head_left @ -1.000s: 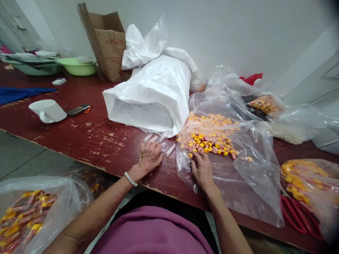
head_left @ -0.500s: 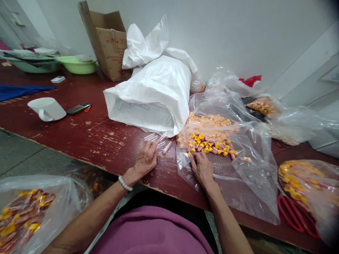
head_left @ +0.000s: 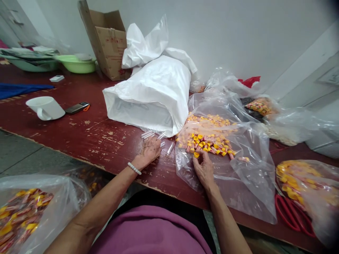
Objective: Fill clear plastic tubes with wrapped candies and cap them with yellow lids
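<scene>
1. Resting by clear tubes (head_left: 170, 149) on the red tabletop (head_left: 90, 141), the left hand (head_left: 150, 149) curls; whether its grip is closed on one, I cannot tell.
2. The right hand (head_left: 205, 168) has its grip pinched on a yellow cap (head_left: 196, 155), beside the yellow-capped pieces (head_left: 208, 144) in the clear bag (head_left: 246, 183).
3. A white sack (head_left: 159, 83) lies behind the tubes.

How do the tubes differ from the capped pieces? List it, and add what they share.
The tubes are clear; the capped pieces are yellow and red.
The tubes are few and loosely scattered; the capped pieces are many and heaped.
Shared: both lie close to a hand, the tubes by the left, the capped pieces by the right.
</scene>
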{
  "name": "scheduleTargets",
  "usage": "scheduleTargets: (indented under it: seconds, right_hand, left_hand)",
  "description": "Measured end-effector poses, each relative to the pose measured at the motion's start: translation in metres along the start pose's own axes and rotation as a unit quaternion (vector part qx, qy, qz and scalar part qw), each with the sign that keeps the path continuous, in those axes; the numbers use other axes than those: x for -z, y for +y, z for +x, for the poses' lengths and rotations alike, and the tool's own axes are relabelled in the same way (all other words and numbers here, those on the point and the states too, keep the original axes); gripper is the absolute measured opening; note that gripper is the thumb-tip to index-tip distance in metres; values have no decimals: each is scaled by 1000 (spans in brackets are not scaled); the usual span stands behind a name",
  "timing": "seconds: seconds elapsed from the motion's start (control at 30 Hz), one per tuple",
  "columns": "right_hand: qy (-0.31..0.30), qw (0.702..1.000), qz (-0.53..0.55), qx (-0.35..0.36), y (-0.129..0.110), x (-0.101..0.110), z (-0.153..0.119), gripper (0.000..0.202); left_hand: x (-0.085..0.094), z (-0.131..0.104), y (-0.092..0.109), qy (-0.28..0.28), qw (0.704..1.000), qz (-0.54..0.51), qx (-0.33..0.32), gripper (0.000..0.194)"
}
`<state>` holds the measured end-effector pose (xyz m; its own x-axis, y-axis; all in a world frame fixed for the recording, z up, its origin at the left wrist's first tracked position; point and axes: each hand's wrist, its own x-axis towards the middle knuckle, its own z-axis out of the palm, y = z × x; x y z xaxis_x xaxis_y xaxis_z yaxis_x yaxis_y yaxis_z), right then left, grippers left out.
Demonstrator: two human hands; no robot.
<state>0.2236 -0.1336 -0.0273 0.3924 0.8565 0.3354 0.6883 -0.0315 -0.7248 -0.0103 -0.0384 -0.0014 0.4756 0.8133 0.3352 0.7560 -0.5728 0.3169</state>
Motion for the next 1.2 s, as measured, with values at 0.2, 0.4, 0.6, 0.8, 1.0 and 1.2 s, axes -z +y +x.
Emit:
scheduleTargets:
  seconds: [0.2,0.4,0.6,0.8,1.0,1.2]
  right_hand:
    - [11,956,290,-29,-47,0,-12,38]
    - [-36,939,341,-32,-76,-19,-22,36]
    - [-47,957,286,-19,-67,-13,-32,34]
    - [-55,980,135,134,-72,-1,-38,23]
    - [-60,969,50,236,-73,7,-38,18]
    - [-118,964,31,236,-73,11,-32,20]
  left_hand:
    - [21,-27,15,-21,956,-287,52,29]
    - [24,-51,42,-112,860,-493,72,29]
    - [11,-55,50,-172,781,-584,137,43]
    - [10,-50,59,-177,772,-597,131,28]
    - [14,-48,59,-176,819,-536,105,29]
    - [2,-44,58,-69,907,-411,54,21]
